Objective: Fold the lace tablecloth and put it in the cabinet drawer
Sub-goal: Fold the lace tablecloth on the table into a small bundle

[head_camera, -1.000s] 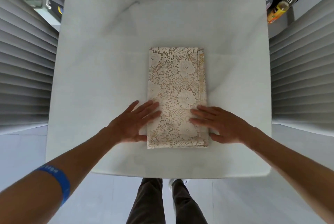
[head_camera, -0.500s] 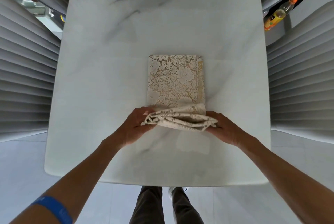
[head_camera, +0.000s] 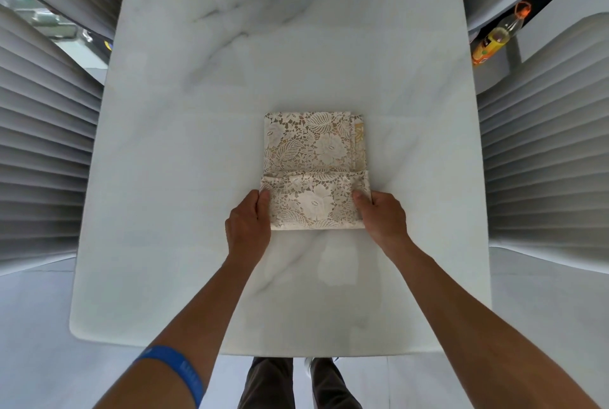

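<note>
A person stands at the near end of a long white marble table (head_camera: 184, 151), looking straight down at it. Near the middle of the table, a little toward the person, lies the lace tablecloth (head_camera: 314, 158), cream with a flower and leaf pattern, already folded into a narrow rectangle of several layers.

The left hand (head_camera: 247, 227) grips the near left corner of the cloth, thumb on top and fingers tucked beneath. The right hand (head_camera: 382, 219) grips the near right corner the same way. Both hands are closed on the fabric, and between them they hold the near end turned up and over onto the rest of the cloth, so that a flap covers roughly the nearer third. The far part lies flat on the marble, with a strip of gold-coloured edging showing along its right side.

The step in hand looks like another fold, end over end, to make the bundle shorter. It appears only partly done, since the flap has not reached the far edge. The next move likely calls for carrying the two corners forward together, keeping them level so the sides line up, then laying the flap down and pressing it flat. Lace layers may slide on each other, so an even pull from both hands should matter.

No cabinet or drawer is in view. Ribbed grey chairs (head_camera: 43, 158) stand on both sides of the table, and a bottle (head_camera: 497, 34) with an orange label sits beyond the far right corner. A blue wristband (head_camera: 178, 367) circles the left forearm.
</note>
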The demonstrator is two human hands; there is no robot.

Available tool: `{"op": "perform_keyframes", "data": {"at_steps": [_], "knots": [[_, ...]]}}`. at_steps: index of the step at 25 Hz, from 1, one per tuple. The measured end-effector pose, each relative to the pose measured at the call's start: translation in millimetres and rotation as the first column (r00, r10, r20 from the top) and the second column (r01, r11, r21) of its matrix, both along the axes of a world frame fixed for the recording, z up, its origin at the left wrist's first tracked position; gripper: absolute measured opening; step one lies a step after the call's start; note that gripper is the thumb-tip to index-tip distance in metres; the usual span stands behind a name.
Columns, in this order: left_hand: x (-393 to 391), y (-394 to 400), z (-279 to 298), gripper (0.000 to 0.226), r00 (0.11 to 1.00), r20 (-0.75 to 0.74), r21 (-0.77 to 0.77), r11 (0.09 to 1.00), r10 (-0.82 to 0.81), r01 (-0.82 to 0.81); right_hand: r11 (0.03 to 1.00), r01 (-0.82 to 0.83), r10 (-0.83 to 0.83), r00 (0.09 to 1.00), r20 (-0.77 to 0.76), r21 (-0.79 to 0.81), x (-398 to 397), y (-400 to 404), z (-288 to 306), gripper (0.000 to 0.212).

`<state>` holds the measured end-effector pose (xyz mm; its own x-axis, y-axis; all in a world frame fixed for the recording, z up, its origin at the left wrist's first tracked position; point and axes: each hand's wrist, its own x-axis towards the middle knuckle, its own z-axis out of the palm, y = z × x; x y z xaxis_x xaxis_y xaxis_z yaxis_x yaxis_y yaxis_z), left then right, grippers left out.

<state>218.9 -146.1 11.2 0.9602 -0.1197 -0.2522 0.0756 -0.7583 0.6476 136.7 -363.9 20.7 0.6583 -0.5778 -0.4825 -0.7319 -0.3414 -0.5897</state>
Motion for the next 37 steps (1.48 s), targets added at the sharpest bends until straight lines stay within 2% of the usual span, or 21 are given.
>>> {"op": "perform_keyframes", "data": {"at_steps": [3, 4, 5, 6, 7, 8, 9, 12, 13, 14, 16, 17, 18, 20, 21, 23, 26, 29, 32, 35, 37], "knots": [[2.0, 0.5, -5.0, 0.037, 1.0, 0.01, -0.012, 1.0, -0.008, 0.008, 0.986, 0.152, -0.15, 0.988, 0.035, -0.069, 0.6, 6.7, 4.5, 0.03], [2.0, -0.3, -6.3, 0.036, 1.0, 0.01, -0.005, 1.0, -0.007, 0.007, 0.96, 0.245, -0.234, 0.968, 0.095, -0.137, 0.4, 13.6, 7.2, 0.02], [1.6, -1.2, -7.0, 0.035, 1.0, 0.009, 0.009, 1.0, -0.003, 0.003, 0.926, 0.263, -0.215, 0.957, 0.197, -0.27, 0.3, 23.5, 8.8, 0.018], [1.0, -1.9, -8.1, 0.034, 1.0, 0.01, 0.029, 1.0, -0.001, 0.0, 0.893, 0.163, -0.043, 0.959, 0.28, -0.42, -0.5, 35.6, 8.3, 0.026], [0.6, -2.6, -9.4, 0.032, 1.0, 0.011, 0.052, 0.999, -0.001, 0.0, 0.838, -0.041, 0.227, 0.933, 0.279, -0.543, -2.3, 47.2, 3.6, 0.035], [1.1, -2.7, -11.2, 0.03, 1.0, 0.013, 0.069, 0.998, -0.004, 0.003, 0.743, -0.256, 0.461, 0.866, 0.195, -0.618, -4.2, 55.9, -3.4, 0.041], [1.6, -1.9, -11.9, 0.027, 1.0, 0.001, 0.074, 0.997, -0.004, 0.004, 0.662, -0.418, 0.585, 0.807, 0.08, -0.622, -4.4, 60.8, -8.6, 0.046], [8.7, -4.2, -0.6, 0.018, 0.998, 0.007, -0.02, 0.998, 0.065, -0.065, 0.634, -0.577, 0.597, 0.788, -0.148, -0.515, -1.5, 58.3, -15.5, 0.059], [12.3, -5.3, 4.1, 0.027, 0.996, 0.093, 0.006, 1.0, 0.002, -0.003, 0.631, -0.602, 0.602, 0.778, -0.18, -0.49, -1.8, 55.4, -16.4, 0.064], [15.9, -5.0, 6.6, 0.038, 0.964, 0.213, 0.103, 0.985, -0.16, 0.141, 0.611, -0.636, 0.629, 0.752, -0.197, -0.472, -2.2, 52.5, -16.7, 0.07], [27.8, 1.4, 5.4, 0.058, 0.739, 0.351, 0.331, 0.814, -0.575, 0.477, 0.535, -0.703, 0.696, 0.681, -0.227, -0.469, -2.2, 41.5, -15.6, 0.086], [39.0, 7.6, 5.8, 0.066, 0.63, 0.314, 0.377, 0.702, -0.71, 0.604, 0.487, -0.725, 0.723, 0.648, -0.24, -0.487, -1.8, 33.9, -13.0, 0.091], [51.4, 14.4, 6.7, 0.074, 0.569, 0.212, 0.39, 0.603, -0.794, 0.696, 0.447, -0.73, 0.735, 0.629, -0.253, -0.516, -0.9, 25.9, -9.8, 0.092], [68.3, 26.7, 5.1, 0.097, 0.495, -0.042, 0.36, 0.449, -0.868, 0.818, 0.394, -0.706, 0.721, 0.635, -0.278, -0.589, -0.2, 12.7, -7.7, 0.092], [72.1, 30.6, 3.5, 0.105, 0.472, -0.123, 0.342, 0.409, -0.873, 0.846, 0.379, -0.705, 0.711, 0.636, -0.298, -0.6, -0.6, 9.2, -7.8, 0.094], [75.9, 31.7, -0.1, 0.111, 0.446, -0.158, 0.35, 0.372, -0.881, 0.859, 0.377, -0.725, 0.713, 0.624, -0.318, -0.576, 0.7, 6.0, -8.5, 0.096], [83.1, 28.3, -0.3, 0.113, 0.44, -0.124, 0.35, 0.376, -0.889, 0.858, 0.439, -0.747, 0.73, 0.62, -0.287, -0.499, 9.0, 1.4, -4.5, 0.084], [79.8, 31.0, 5.2, 0.118, 0.483, -0.126, 0.214, 0.452, -0.866, 0.866, 0.486, -0.744, 0.763, 0.617, -0.192, -0.459, 4.1, -6.5, 9.2, 0.072], [53.9, 41.3, 1.8, 0.109, 0.505, -0.054, 0.156, 0.493, -0.861, 0.856, 0.55, -0.76, 0.782, 0.614, -0.105, -0.347, -16.9, -11.2, 23.2, 0.066], [38.4, 43.5, -5.3, 0.086, 0.613, 0.124, 0.097, 0.624, -0.78, 0.775, 0.632, -0.745, 0.758, 0.652, -0.03, -0.212, -9.5, -21.9, 39.8, 0.058], [38.8, 35.3, -6.0, 0.066, 0.75, 0.139, -0.098, 0.744, -0.647, 0.661, 0.691, -0.718, 0.72, 0.694, -0.007, -0.084, 12.2, -36.6, 48.7, 0.049]]}}
